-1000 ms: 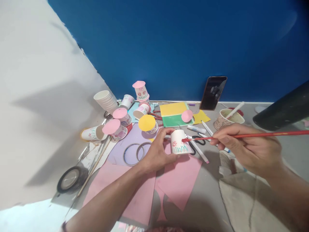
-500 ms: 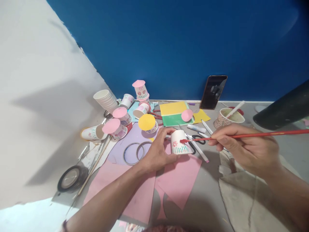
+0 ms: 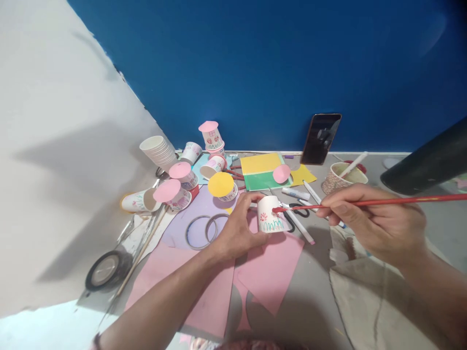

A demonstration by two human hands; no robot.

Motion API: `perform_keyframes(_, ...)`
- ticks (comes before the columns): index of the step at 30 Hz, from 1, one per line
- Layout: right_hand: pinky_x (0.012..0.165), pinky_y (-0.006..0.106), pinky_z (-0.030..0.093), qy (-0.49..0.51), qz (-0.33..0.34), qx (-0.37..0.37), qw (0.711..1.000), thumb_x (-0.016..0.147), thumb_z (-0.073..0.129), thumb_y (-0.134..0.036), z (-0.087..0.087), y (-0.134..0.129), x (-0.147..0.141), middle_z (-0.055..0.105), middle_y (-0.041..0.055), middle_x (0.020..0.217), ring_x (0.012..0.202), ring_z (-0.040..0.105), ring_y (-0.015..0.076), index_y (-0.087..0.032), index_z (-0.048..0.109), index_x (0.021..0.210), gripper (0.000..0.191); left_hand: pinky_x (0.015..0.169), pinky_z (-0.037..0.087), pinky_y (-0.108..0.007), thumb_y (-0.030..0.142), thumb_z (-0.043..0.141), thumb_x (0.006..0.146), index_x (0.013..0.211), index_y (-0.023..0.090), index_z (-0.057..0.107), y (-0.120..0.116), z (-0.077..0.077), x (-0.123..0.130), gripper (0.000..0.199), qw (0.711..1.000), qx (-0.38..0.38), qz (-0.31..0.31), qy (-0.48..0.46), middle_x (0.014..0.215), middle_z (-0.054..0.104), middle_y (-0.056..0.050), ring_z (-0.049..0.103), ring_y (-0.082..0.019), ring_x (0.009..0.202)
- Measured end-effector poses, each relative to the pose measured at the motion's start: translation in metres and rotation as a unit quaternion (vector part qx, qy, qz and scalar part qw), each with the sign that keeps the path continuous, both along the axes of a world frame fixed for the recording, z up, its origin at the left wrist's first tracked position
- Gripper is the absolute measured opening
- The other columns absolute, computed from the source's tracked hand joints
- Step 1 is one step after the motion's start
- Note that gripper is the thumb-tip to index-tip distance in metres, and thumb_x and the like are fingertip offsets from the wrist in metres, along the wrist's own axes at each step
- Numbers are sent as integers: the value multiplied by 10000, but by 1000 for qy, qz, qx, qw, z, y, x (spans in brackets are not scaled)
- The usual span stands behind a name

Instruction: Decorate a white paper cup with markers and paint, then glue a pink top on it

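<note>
My left hand (image 3: 242, 226) grips a white paper cup (image 3: 269, 218) that is upside down, thumb low and fingers behind its top. Red dots form a flower on the cup's side, above a zigzag of green strokes near the rim. Between the fingertips of my right hand (image 3: 375, 228) is a thin red paintbrush (image 3: 368, 202). Its red-coated tip meets the cup's side, right of the flower. Behind the cup lie black-handled scissors (image 3: 301, 210) and a white marker with a pink end (image 3: 301, 227). Pink paper (image 3: 279, 272) lies beneath my left hand and the cup.
Decorated cups with pink and yellow paper tops (image 3: 221, 184) stand at the back left, near a stack of plain cups (image 3: 156, 150). A phone (image 3: 321, 138) leans on the blue wall. A patterned cup (image 3: 337, 181) holds a white stick. Black tape (image 3: 105, 271) lies left, cloth (image 3: 361, 291) right.
More red marks show on the cup beside the brush tip. Both hands keep nearly the same place and hold, and the whole view has shifted slightly.
</note>
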State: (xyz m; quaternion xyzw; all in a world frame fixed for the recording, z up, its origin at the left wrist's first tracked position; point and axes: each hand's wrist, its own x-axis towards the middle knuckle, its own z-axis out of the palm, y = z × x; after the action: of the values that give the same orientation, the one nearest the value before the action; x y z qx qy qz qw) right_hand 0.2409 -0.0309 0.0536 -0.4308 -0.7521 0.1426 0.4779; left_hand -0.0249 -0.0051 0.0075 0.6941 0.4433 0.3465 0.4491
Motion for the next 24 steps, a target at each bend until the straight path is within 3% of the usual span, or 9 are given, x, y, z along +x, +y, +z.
perform_keyframes(8, 477, 184, 520, 6, -7, 4, 1000, 1035, 641, -260, 2, 3, 2, 771, -29, 745, 531, 678, 95, -272, 757, 856, 213, 1091, 534, -466, 232, 879, 672, 1331, 280, 560, 0, -1, -3, 733, 1000, -2, -5, 1, 1418, 601, -72, 614, -298, 1273)
perform_keyframes(24, 475, 159, 538, 5, 9, -10, 1000, 1032, 655, -258, 4, 3, 4, 769, -32, 742, 526, 690, 87, -265, 756, 844, 214, 1135, 505, -488, 263, 916, 690, 1337, 272, 565, 3, -6, -4, 736, 998, -27, -19, -56, 1447, 604, -98, 606, -320, 1329)
